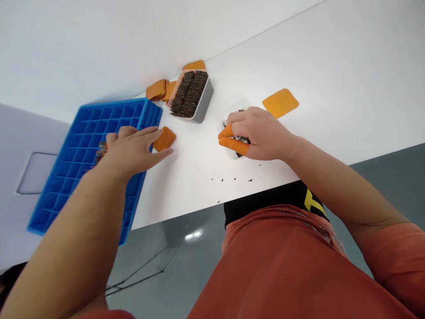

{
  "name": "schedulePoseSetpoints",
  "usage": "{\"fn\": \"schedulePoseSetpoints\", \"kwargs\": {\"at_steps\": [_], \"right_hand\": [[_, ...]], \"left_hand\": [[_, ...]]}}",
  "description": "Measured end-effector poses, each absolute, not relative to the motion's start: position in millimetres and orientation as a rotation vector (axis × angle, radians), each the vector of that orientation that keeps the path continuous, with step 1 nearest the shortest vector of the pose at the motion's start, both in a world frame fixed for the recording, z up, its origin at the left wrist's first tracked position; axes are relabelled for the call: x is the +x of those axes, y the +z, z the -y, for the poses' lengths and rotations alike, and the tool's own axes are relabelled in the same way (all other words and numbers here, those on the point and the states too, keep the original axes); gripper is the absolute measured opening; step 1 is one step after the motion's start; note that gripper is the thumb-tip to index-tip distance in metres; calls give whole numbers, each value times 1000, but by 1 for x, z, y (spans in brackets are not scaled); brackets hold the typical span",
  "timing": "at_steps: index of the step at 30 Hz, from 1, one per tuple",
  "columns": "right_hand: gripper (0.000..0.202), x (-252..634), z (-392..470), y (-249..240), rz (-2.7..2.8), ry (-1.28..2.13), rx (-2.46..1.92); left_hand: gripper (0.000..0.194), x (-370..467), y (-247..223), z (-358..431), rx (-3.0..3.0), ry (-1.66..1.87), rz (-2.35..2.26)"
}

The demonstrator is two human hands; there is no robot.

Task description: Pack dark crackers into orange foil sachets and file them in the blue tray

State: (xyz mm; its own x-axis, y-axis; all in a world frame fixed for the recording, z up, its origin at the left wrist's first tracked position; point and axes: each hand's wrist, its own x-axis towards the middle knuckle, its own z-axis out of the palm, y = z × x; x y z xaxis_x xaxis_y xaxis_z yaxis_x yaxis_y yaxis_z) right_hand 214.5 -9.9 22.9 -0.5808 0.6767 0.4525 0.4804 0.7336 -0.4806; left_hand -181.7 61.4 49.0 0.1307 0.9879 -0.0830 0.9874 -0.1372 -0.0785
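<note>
My left hand has its fingers apart, with an orange rectangular piece on the white table between its fingertips and thumb. Orange covers sit on the thumb and a finger of my right hand, which is over a small clear container of dark and whitish bits. Its fingers are drawn together, and whatever they hold is hidden. Behind the hands stands a pale tub packed with rows of thin dark brown pieces.
A blue compartment tray lies at the left, under my left forearm. More orange pieces are stacked behind the tub, and one orange piece lies at the right. Dark crumbs dot the white table near its front edge.
</note>
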Motion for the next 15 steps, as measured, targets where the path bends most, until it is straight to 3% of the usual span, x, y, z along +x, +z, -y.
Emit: {"fn": "schedulePoseSetpoints", "kwargs": {"at_steps": [5, 8, 12, 15], "right_hand": [[33, 215, 10, 22, 2300, 428, -877], [36, 213, 9, 22, 2299, 424, -877], [32, 213, 8, 22, 2281, 402, -877], [28, 215, 7, 22, 2274, 421, -895]], "left_hand": [[59, -151, 42, -58, -2348, 461, 2045], [52, -145, 43, -51, -2334, 507, 2102], [44, -139, 44, -42, -2191, 287, 2226], [42, -146, 44, -42, -2083, -124, 2304]]}}
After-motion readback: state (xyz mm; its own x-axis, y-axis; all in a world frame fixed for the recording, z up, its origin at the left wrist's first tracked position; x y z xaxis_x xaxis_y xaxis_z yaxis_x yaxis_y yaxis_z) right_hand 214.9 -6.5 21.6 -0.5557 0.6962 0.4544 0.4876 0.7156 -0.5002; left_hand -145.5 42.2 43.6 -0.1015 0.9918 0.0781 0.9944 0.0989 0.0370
